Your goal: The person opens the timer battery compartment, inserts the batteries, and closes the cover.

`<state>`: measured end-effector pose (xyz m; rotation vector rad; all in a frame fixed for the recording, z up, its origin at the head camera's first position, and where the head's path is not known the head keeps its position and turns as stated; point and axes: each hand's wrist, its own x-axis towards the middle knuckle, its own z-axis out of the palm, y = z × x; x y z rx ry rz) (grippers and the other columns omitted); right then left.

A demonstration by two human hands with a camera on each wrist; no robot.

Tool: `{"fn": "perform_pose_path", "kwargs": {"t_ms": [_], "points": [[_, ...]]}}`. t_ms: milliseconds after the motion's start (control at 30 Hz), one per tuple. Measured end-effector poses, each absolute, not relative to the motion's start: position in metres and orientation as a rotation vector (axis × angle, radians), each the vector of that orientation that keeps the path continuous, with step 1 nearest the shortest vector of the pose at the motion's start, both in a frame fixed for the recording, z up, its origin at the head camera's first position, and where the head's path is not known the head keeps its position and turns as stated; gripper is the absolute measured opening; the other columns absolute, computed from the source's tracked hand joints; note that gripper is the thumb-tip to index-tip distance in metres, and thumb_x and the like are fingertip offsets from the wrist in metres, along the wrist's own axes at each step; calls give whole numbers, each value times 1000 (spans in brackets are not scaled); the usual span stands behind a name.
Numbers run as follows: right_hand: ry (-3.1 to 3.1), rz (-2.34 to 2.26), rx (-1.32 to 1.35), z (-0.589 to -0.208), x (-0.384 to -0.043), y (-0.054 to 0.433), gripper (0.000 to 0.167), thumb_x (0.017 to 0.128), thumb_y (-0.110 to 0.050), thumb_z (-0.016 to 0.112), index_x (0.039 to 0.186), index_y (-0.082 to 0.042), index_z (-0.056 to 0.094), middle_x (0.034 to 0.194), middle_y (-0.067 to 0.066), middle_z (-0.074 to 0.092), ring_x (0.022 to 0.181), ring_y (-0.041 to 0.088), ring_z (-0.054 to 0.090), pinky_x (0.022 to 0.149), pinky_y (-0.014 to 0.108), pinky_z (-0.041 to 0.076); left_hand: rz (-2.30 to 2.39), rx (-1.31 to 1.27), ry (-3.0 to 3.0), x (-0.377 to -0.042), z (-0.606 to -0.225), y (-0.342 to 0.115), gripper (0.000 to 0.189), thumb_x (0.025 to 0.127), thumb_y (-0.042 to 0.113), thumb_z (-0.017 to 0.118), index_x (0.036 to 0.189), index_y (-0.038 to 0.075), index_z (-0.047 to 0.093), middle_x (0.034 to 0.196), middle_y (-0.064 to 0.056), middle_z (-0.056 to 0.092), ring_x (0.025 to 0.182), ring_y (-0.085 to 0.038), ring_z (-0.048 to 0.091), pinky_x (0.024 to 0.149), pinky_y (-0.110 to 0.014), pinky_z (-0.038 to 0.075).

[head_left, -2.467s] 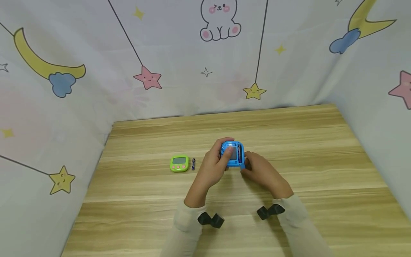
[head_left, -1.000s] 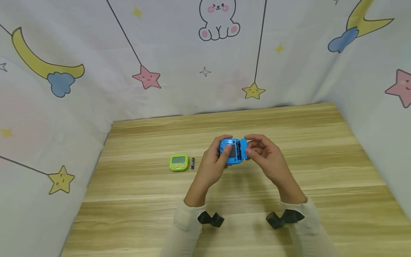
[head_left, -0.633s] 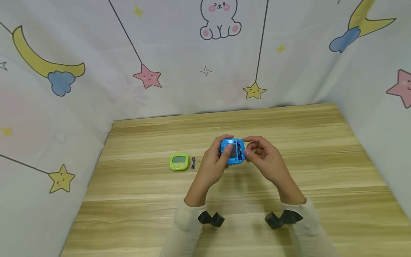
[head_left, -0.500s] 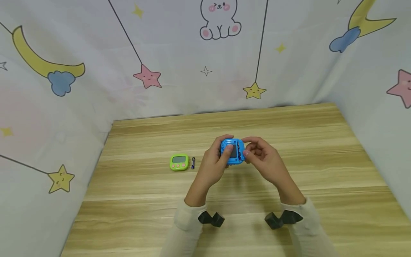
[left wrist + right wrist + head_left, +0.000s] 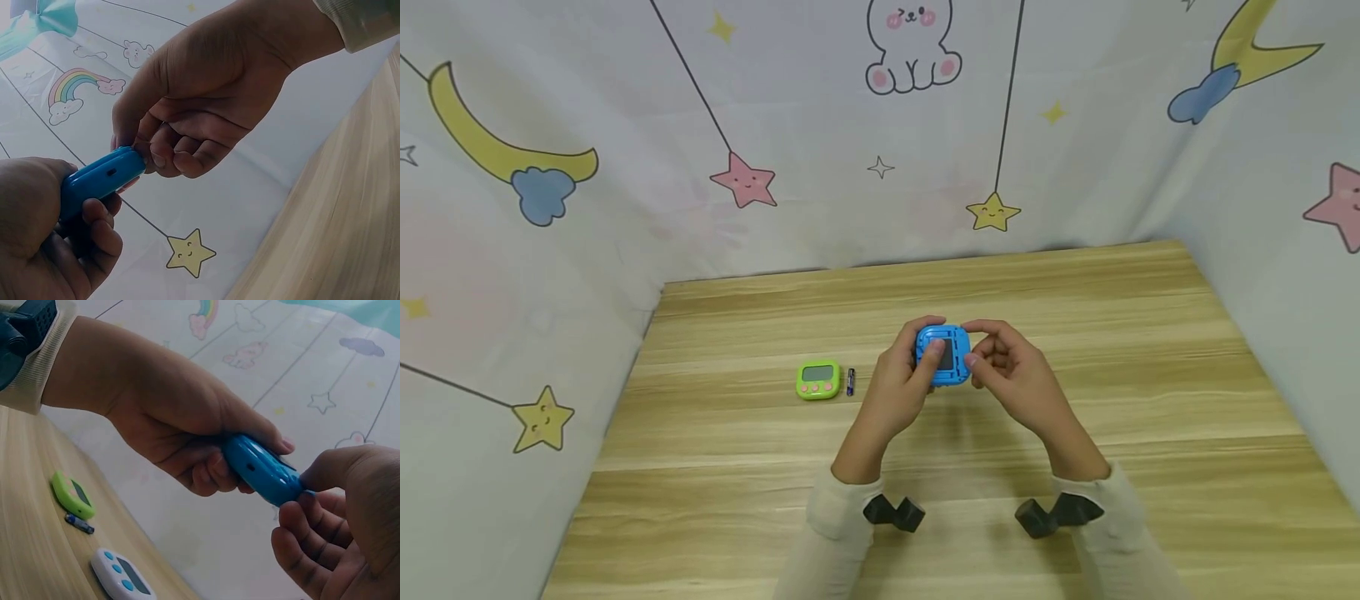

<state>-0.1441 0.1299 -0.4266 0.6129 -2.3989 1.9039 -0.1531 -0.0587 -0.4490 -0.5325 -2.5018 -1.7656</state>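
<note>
A rounded blue digital timer point(image 5: 950, 360) is held above the table with its back face up. My left hand point(image 5: 898, 373) grips its left side, thumb lying over the grey panel. Along its right edge runs the blue battery cover point(image 5: 964, 340), which lies over the battery compartment with thin dark gaps showing. The thumb and index finger of my right hand point(image 5: 1011, 371) pinch the timer at that covered edge. In the left wrist view the blue case point(image 5: 103, 178) is seen edge-on between both hands. Its front face is hidden in the head view.
Left of the hands lie a green timer point(image 5: 817, 380) with pink buttons and a single battery point(image 5: 851, 382). The right wrist view also shows a white timer point(image 5: 122, 575) with blue buttons on the wooden table point(image 5: 737, 467). A patterned cloth point(image 5: 820, 108) hangs behind.
My right hand has brought the battery cover from beside the timer onto the compartment, where the batteries showed before. The left hand keeps its grip nearly unmoved.
</note>
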Motion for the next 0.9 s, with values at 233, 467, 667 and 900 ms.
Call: {"fn": "perform_pose_path", "kwargs": {"t_ms": [233, 467, 667, 900], "points": [[-2419, 1888, 626, -419, -142, 128, 34, 96, 3, 57, 129, 2, 51, 81, 13, 56, 64, 35, 58, 53, 26, 47, -1735, -544, -2506, -153, -448, -59, 41, 104, 42, 41, 139, 20, 47, 97, -6, 60, 64, -17, 56, 56, -30, 52], [-2412, 1890, 645, -416, -141, 127, 35, 94, 5, 58, 129, 3, 51, 81, 14, 57, 63, 34, 59, 54, 27, 49, -1721, -541, -2510, -153, -448, -59, 40, 105, 42, 40, 138, 21, 47, 99, -6, 60, 66, -17, 56, 56, -30, 52], [-2413, 1877, 634, -422, -142, 128, 36, 96, 1, 58, 132, -3, 53, 83, 11, 57, 64, 26, 60, 53, 26, 47, -1729, -539, -2499, -153, -448, -59, 40, 105, 42, 40, 138, 21, 47, 99, -6, 60, 66, -17, 57, 57, -30, 53], [-2379, 1853, 633, -422, -138, 123, 39, 96, 2, 57, 135, 1, 54, 83, 11, 58, 67, 34, 60, 58, 27, 51, -1772, -509, -2480, -152, -448, -60, 41, 105, 43, 39, 138, 21, 46, 104, -8, 61, 69, -18, 58, 58, -31, 54]]}}
